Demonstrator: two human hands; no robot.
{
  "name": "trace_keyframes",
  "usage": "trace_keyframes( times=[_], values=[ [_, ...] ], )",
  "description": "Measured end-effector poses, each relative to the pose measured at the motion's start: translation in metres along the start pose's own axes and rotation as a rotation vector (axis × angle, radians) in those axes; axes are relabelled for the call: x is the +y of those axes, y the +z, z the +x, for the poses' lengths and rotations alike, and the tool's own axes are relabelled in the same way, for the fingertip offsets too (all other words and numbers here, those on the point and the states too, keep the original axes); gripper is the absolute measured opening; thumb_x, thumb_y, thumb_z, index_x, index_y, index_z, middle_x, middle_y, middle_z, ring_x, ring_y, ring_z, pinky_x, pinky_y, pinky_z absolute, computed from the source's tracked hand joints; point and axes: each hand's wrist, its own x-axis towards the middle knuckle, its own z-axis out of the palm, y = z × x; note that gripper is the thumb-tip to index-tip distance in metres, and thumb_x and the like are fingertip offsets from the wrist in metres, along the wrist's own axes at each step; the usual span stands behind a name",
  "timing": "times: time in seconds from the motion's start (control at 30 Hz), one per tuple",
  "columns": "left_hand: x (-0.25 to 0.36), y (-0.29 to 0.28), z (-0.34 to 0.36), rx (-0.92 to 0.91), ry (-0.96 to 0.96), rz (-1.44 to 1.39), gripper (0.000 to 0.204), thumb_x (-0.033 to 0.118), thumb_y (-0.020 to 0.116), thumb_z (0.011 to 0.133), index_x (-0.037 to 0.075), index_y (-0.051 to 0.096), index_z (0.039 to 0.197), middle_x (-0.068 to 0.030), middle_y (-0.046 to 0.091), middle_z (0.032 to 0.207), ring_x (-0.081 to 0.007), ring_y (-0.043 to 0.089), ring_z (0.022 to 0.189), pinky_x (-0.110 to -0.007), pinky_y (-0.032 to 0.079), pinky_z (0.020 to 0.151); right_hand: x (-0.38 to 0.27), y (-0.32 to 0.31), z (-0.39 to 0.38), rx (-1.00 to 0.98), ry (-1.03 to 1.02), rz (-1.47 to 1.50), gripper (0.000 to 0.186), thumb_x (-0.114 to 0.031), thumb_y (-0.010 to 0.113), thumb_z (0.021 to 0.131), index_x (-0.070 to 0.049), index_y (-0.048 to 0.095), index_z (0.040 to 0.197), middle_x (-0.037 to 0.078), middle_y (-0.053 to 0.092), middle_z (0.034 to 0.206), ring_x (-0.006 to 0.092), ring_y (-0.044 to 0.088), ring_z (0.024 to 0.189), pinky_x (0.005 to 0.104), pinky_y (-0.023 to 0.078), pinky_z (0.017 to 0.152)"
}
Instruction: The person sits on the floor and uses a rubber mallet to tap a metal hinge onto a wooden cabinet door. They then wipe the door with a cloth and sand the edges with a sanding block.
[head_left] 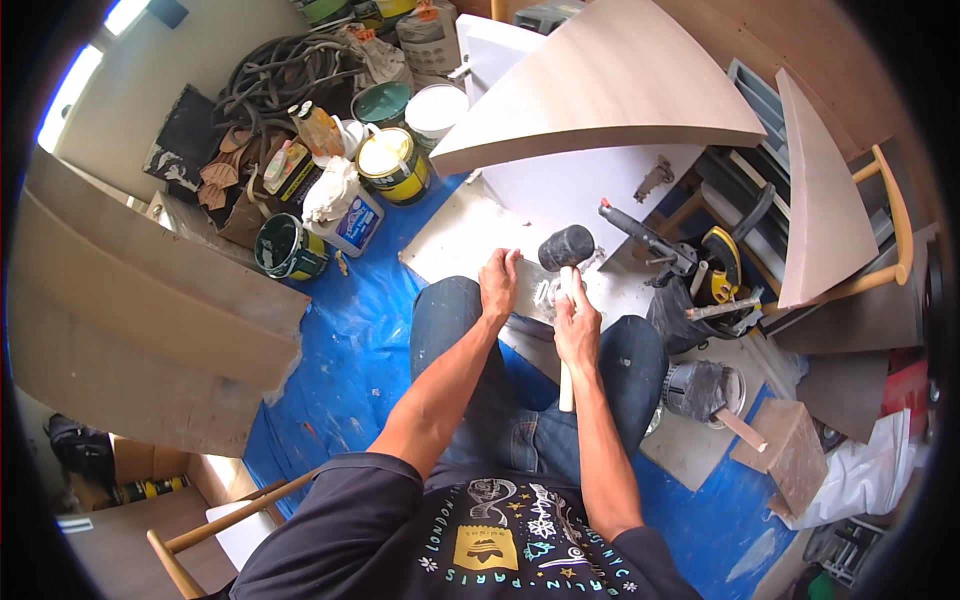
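Note:
A rubber mallet with a black head and a pale wooden handle is gripped in my right hand. Its head is raised beyond my knuckles, and the handle's end comes out below my fist. Just left of the mallet, my left hand is closed, with its fingers curled over near a white board in front of my knees. Whatever those fingers hold, if anything, is hidden. White flakes or scraps lie between my two hands.
A large curved wooden panel rises ahead over a white panel. Paint tins and a white tub stand at left. A tool bucket and a wooden block are at right. Blue sheeting covers the floor.

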Motion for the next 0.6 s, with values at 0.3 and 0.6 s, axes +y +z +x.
trace_keyframes(
  times=[0.3,0.6],
  values=[
    [-0.008,0.002,0.008,-0.024,0.034,-0.091,0.029,0.026,0.061,0.103,-0.001,0.073,0.101,-0.0171,0.076,0.09,-0.029,0.074,0.082,-0.039,0.055,0.077,0.019,0.003,0.009,0.108,-0.188,0.026,0.057,-0.012,0.055,0.102,-0.012,0.043,0.157,0.01,0.068,0.082,0.0132,0.06,0.064,0.0323,0.051,0.059],
    [0.001,0.0,0.01,-0.04,0.228,0.061,0.018,0.022,0.07,0.098,0.005,0.075,0.103,-0.012,0.077,0.094,-0.0273,0.073,0.084,-0.046,0.042,0.112,-0.01,-0.054,-0.038,-0.012,0.168,0.317,0.054,-0.021,0.058,0.104,-0.009,0.045,0.155,0.008,0.071,0.083,0.0109,0.058,0.062,0.0291,0.047,0.056]
  ],
)
